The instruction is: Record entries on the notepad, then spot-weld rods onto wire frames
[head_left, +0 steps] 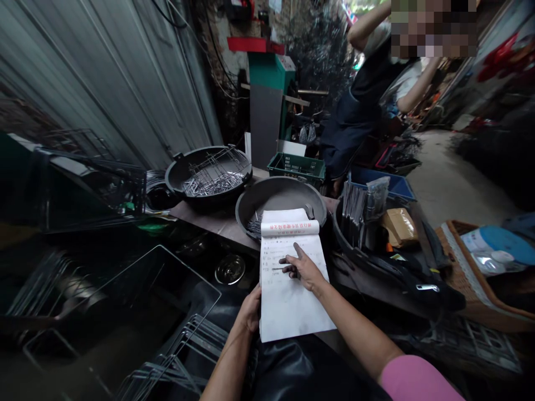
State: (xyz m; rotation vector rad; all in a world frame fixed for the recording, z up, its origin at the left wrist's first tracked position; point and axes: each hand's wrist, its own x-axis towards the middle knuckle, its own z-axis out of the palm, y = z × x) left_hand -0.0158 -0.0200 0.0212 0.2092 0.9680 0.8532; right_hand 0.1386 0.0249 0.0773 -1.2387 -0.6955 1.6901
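Note:
A pad of white paper (pixel 292 312) lies tilted before me, its top sheets folded back to show red print, with handwritten lines on its upper half. My left hand (pixel 252 309) grips the pad's lower left edge, fingers underneath and out of sight. Over the writing is my right hand (pixel 307 270), with darkened fingertips and its index finger stretched out. Its other fingers are curled around what looks like a thin, dark, pen-like stick (pixel 277 269) that points left. Behind the pad stands a round dark pan (pixel 282 192) with thin metal pieces inside.
Another pan (pixel 175 181) at the left holds metal pins and wire frames. Bent wire racks (pixel 200 340) stand low on my left. On the right are a tub (pixel 346 253) of rods and a wicker basket (pixel 468 284). A person in a dark apron (pixel 355 111) stands beyond a green crate (pixel 296 164).

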